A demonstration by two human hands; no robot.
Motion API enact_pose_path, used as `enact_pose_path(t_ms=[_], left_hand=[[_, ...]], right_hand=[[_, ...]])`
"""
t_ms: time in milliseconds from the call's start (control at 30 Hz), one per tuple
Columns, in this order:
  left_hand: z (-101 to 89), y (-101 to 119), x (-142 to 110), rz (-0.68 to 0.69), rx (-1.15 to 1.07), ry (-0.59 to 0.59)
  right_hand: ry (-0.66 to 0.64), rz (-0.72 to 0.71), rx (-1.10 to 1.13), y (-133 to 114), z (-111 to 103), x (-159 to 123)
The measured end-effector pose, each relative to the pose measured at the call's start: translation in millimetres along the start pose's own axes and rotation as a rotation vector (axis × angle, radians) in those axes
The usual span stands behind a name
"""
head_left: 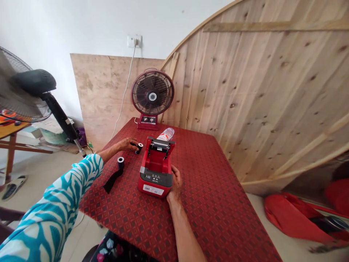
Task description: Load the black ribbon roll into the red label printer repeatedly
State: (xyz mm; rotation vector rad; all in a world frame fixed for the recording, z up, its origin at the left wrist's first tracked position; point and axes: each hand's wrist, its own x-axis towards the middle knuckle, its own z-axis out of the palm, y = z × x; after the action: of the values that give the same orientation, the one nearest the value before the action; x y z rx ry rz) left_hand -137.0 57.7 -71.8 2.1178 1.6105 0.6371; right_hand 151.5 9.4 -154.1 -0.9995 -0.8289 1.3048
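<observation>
A red and black printer (156, 186) stands on the table with its lid raised, showing a bare red bay. My right hand (176, 182) grips its right side, some fingers hidden behind it. Beyond the printer's left side, my left hand (128, 144) has its fingers closed at a small dark roll (139, 148) with a white core; the fingertips are partly hidden. Nearer me, a second dark roll (120, 163) stands on end, a strip of black ribbon (111, 182) trailing from it across the cloth.
A clear plastic bottle (167, 134) lies behind the printer. At the table's (207, 203) far edge stands a small red fan (152, 96). A black pedestal fan (35, 83) is on the left. Wooden boards (245, 91) lean against the wall.
</observation>
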Motion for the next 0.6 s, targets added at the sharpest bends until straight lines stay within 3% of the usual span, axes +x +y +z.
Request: enact_pose_path(t_ms=[233, 467, 600], left_hand=[[7.4, -18.2, -9.9, -0.029, 0.050, 0.013], [4.4, -19.6, -19.9, -0.058, 0.131, 0.060], [-5.6, -21.3, -40.9, -0.078, 0.198, 0.172]], right_hand=[[-0.001, 0.031, 0.016, 1.0, -0.5, 0.9], [0.006, 0.022, 0.029, -0.1, -1.0, -0.3], [0.001, 0.003, 0.017, 3.3, -2.4, 1.4]])
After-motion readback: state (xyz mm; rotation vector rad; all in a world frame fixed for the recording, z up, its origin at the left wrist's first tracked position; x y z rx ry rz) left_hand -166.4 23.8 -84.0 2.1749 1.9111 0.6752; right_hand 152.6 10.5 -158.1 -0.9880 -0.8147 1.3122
